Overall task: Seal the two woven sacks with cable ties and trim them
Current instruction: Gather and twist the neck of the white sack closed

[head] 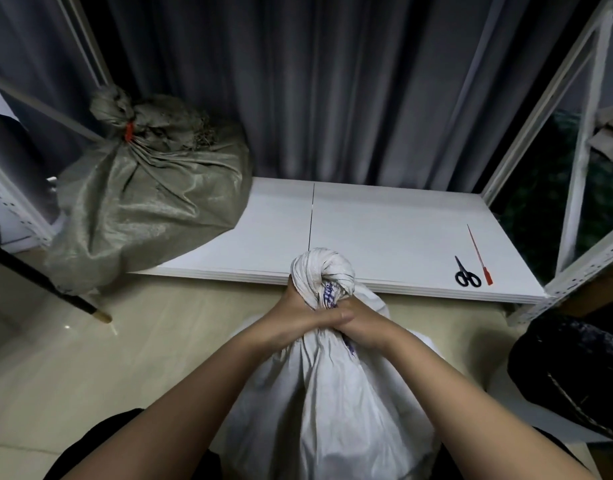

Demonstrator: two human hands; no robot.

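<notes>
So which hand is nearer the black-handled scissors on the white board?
Right. The right hand grips the white woven sack on the side toward the black-handled scissors; the left hand is farther.

The sack (332, 403) nearest the camera is white, with a patch of purple print by its twisted neck. The other sack (149, 206) at the platform's left edge is dull grey-green with a sheen, bound by a red cable tie (128, 132). The platform (384, 233) is white. Near its right edge lie black-handled scissors (466, 273) and a loose red tie (478, 254). The curtain (332, 81) is dark grey; the floor (107, 358) is pale beige.
</notes>
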